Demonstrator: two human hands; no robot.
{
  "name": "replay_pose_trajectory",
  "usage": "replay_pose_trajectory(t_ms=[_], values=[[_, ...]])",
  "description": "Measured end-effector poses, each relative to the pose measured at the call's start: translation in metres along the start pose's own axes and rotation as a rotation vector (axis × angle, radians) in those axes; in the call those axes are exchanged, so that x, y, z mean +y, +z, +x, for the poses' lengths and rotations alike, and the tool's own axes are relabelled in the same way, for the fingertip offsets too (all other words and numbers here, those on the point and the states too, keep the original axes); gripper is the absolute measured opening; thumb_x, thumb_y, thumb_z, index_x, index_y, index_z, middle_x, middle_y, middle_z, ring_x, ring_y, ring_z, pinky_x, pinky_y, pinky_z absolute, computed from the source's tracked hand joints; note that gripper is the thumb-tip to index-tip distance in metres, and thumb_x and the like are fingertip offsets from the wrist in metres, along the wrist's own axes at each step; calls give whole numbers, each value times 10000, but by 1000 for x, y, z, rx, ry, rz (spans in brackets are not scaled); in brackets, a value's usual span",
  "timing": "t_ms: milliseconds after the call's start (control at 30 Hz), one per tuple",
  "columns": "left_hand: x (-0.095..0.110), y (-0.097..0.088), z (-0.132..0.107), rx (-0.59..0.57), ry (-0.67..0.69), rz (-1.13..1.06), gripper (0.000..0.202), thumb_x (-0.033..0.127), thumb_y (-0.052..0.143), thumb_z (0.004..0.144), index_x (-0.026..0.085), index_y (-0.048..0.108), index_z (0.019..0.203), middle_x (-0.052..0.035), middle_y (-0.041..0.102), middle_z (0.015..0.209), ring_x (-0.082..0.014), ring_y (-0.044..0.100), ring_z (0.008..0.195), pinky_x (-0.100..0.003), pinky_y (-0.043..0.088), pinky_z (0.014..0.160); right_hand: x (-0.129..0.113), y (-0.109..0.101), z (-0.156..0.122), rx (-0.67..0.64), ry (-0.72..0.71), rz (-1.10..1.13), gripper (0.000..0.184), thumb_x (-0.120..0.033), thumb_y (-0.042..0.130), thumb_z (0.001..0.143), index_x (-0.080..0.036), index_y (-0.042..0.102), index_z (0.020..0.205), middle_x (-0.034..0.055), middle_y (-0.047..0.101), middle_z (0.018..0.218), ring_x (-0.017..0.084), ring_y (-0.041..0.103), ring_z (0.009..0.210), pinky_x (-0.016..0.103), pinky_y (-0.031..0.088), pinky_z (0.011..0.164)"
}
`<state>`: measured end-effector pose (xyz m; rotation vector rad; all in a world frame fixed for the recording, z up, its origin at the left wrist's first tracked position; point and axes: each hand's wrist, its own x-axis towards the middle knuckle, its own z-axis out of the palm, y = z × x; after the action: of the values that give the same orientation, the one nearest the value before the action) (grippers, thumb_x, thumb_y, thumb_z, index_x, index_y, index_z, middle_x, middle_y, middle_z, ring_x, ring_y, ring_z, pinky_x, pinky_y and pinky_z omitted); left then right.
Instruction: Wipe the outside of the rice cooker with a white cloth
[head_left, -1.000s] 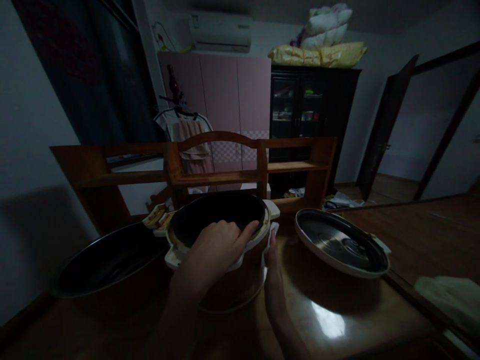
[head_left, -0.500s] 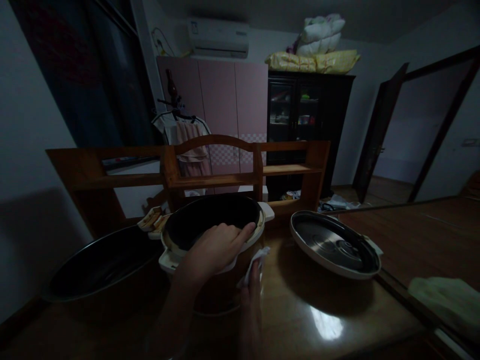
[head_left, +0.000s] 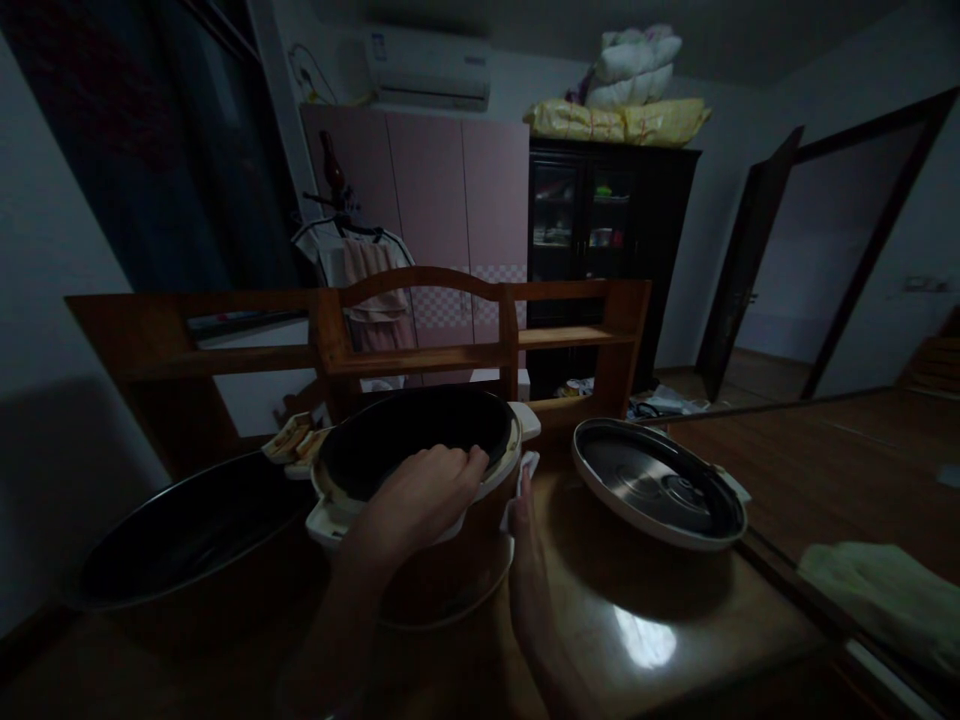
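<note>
A rice cooker (head_left: 442, 585) with a white rim, white side handles and a dark inside stands on the table in front of me, its top uncovered. My left hand (head_left: 427, 488) is closed over the near rim, the thumb hooked toward the inside. Against the cooker's right outer wall, my right hand (head_left: 528, 545) presses a white cloth or tissue (head_left: 529, 466) with its fingers pointing up. The cooker's lid (head_left: 652, 488) lies to the right, its metal underside facing up. At the left is a wide dark basin or pot (head_left: 187, 535); dim light hides its details.
A wooden shelf rack (head_left: 420, 357) rises behind the cooker. A small container with brownish pieces (head_left: 296, 440) sits between basin and cooker. Pale cloth (head_left: 881, 590) lies at the right, beyond the raised edge of the glossy table (head_left: 600, 670).
My right hand has slid up and slightly right along the cooker's side with the white cloth. My left thumb has drawn in at the rim. The whole view has shifted slightly.
</note>
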<state>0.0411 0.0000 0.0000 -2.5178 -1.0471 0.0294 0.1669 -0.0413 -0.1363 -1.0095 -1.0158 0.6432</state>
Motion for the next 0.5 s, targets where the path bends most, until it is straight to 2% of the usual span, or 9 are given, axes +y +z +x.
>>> replay_pose_trajectory(t_ms=[67, 133, 267, 333, 400, 500], values=[[1, 0, 0, 2, -9, 2, 384, 9, 391, 920, 92, 576, 1246, -150, 746, 965, -291, 743, 887, -400, 606, 776, 1, 8, -19, -3, 15, -11, 501, -447, 654, 979, -228, 555, 1419, 116, 507, 1528, 324, 532, 1353, 597, 433, 1122], [2, -1, 0, 2, -8, 8, 392, 9, 385, 923, 83, 574, 1258, -157, 743, 972, -300, 742, 890, -413, 607, 774, 4, 17, -38, -1, 38, -20, 527, -468, 628, 990, -247, 525, 1457, 117, 452, 1583, 335, 481, 1407, 616, 383, 1160], [2, -2, 1, -5, -10, 18, 428, -2, 384, 923, 72, 562, 1305, -169, 740, 969, -319, 745, 885, -437, 609, 756, 10, 26, -61, -21, 76, -34, 649, -591, 494, 1011, -323, 364, 1588, 75, 237, 1728, 344, 266, 1563, 614, 240, 1241], [2, -2, 1, -7, -12, 17, 441, 3, 381, 935, 73, 551, 1336, -170, 740, 966, -322, 745, 884, -445, 608, 753, 10, 26, -64, -33, 88, -34, 680, -620, 466, 1006, -353, 309, 1612, 38, 180, 1747, 322, 197, 1592, 587, 206, 1261], [1, -1, 1, -3, -2, 17, 470, 16, 387, 947, 80, 518, 1394, -172, 745, 980, -326, 745, 888, -448, 607, 745, 9, 22, -61, -36, 98, -23, 661, -610, 469, 1010, -367, 320, 1607, 18, 178, 1748, 310, 163, 1602, 573, 173, 1275], [0, 2, 1, 2, 33, 17, 522, 38, 399, 960, 113, 460, 1472, -174, 753, 1037, -327, 748, 896, -441, 609, 735, 4, 16, -48, -15, 105, 19, 629, -557, 533, 1009, -321, 388, 1574, 63, 225, 1730, 349, 204, 1581, 628, 159, 1263]])
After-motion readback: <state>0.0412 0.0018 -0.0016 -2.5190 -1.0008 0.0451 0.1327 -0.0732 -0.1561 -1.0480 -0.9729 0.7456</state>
